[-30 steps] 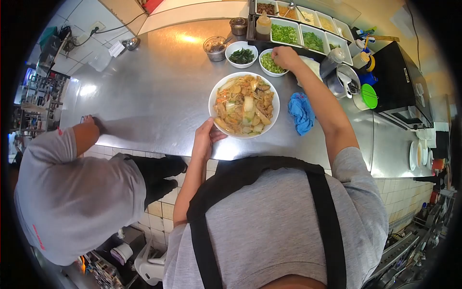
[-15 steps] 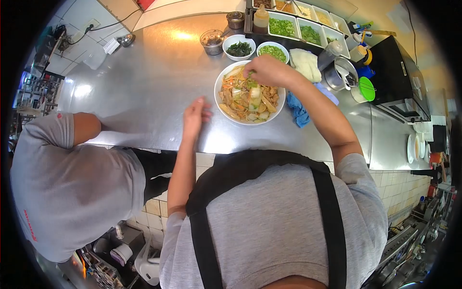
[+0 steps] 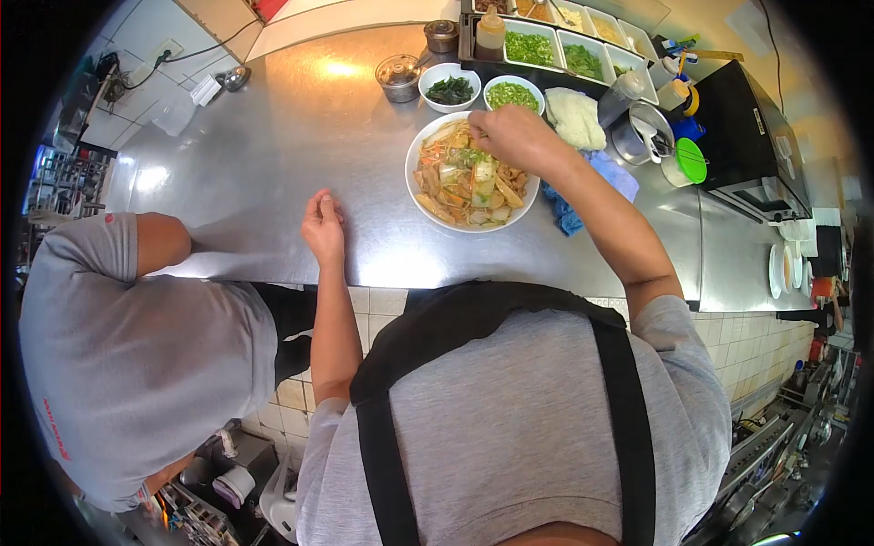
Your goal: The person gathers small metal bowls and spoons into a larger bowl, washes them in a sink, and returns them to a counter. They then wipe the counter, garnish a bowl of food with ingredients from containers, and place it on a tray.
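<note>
A large white bowl (image 3: 411, 189) holds noodles (image 3: 455, 193) with cabbage, meat pieces, carrot strips and chopped green bits on top. Over its upper right part is my right hand (image 3: 521, 136), its fingertips pinched together and pointing down at the food; whatever lies between them is hidden. My left hand (image 3: 324, 227) hovers near the counter's front edge, left of the bowl. Its fingers are loosely curled with nothing in them. Just behind the large bowl stand a small bowl of chopped green onion (image 3: 512, 95) and another of dark green seaweed (image 3: 450, 90).
A steel counter (image 3: 246, 173) carries a dark-filled clear container (image 3: 399, 78), a topping rack (image 3: 530, 47), a squeeze bottle (image 3: 490, 36), a pale towel (image 3: 575, 118), blue cloths (image 3: 569, 217), a metal pot (image 3: 628, 146) and a black microwave (image 3: 751, 136). A co-worker (image 3: 155, 337) stands close at left.
My left hand has moved left and down, away from the bowl, and its fingers have curled. My right hand remains pinched over the food, shifted slightly right.
</note>
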A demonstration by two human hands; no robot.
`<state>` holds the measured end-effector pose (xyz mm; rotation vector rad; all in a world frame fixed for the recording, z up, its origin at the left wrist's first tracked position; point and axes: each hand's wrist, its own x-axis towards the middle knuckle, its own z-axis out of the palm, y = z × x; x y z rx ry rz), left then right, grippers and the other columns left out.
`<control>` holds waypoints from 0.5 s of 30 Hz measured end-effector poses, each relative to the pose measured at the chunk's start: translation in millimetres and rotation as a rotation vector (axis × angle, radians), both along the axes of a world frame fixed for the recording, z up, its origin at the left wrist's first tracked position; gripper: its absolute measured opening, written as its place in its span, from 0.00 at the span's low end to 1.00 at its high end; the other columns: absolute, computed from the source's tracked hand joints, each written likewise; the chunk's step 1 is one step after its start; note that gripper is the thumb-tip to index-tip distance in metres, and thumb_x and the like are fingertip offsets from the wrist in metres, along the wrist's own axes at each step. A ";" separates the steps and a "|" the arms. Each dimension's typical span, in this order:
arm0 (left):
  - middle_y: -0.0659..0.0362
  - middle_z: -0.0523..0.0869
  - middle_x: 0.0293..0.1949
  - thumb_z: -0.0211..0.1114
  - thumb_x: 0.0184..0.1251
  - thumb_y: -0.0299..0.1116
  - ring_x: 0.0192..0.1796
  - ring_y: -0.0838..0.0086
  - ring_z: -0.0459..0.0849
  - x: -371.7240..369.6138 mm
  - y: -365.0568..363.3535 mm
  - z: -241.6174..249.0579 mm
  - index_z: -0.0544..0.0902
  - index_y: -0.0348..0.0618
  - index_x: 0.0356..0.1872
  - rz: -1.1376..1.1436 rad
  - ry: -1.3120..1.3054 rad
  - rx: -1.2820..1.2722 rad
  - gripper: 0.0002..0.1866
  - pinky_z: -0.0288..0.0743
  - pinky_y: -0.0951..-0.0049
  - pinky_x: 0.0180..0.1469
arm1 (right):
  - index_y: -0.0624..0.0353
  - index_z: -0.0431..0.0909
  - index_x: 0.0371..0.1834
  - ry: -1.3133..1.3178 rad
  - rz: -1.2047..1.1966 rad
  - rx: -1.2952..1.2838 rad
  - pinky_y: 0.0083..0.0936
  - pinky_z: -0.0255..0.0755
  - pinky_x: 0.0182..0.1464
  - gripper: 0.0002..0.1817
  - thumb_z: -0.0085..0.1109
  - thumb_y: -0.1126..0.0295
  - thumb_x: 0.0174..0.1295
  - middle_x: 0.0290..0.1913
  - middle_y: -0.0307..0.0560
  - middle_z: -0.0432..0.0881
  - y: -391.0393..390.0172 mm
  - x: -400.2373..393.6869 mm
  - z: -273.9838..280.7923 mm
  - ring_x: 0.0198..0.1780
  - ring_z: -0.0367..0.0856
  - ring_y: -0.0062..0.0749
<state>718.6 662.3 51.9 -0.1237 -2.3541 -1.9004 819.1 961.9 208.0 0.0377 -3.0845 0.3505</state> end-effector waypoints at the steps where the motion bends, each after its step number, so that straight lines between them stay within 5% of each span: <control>1: 0.62 0.81 0.24 0.56 0.68 0.32 0.21 0.83 0.73 -0.4 -0.6 -0.8 0.81 0.36 0.42 -0.002 0.011 -0.022 0.11 0.67 0.81 0.24 | 0.63 0.81 0.28 -0.001 -0.003 -0.001 0.43 0.75 0.39 0.10 0.52 0.68 0.58 0.31 0.59 0.81 -2.9 0.1 1.0 0.35 0.81 0.51; 3: 0.62 0.81 0.24 0.56 0.67 0.33 0.21 0.83 0.73 -0.2 -1.1 -0.4 0.81 0.36 0.42 -0.006 0.022 -0.046 0.11 0.67 0.80 0.24 | 0.59 0.78 0.28 0.031 0.064 -0.065 0.40 0.73 0.37 0.07 0.55 0.68 0.56 0.25 0.54 0.80 -7.4 -0.4 1.1 0.32 0.81 0.47; 10: 0.62 0.81 0.24 0.56 0.67 0.33 0.22 0.83 0.74 -1.7 -2.1 -2.6 0.82 0.36 0.42 -0.014 0.008 -0.033 0.11 0.67 0.81 0.24 | 0.57 0.81 0.34 0.053 0.005 -0.152 0.36 0.74 0.39 0.07 0.58 0.68 0.55 0.30 0.49 0.83 -10.5 -7.2 8.3 0.33 0.81 0.45; 12: 0.62 0.81 0.24 0.56 0.67 0.33 0.22 0.83 0.74 -1.0 -1.7 -1.4 0.82 0.37 0.42 -0.017 0.012 -0.032 0.11 0.67 0.81 0.24 | 0.57 0.82 0.34 -0.054 0.310 -0.258 0.34 0.74 0.40 0.07 0.58 0.70 0.55 0.32 0.48 0.84 6.0 -5.4 -1.4 0.33 0.82 0.44; 15: 0.62 0.81 0.24 0.57 0.67 0.33 0.22 0.83 0.74 0.5 -0.2 1.3 0.82 0.37 0.42 -0.011 0.006 -0.054 0.11 0.67 0.81 0.24 | 0.54 0.83 0.32 -0.116 0.084 -0.247 0.38 0.75 0.40 0.08 0.56 0.67 0.53 0.33 0.46 0.84 36.7 -19.0 0.6 0.35 0.82 0.46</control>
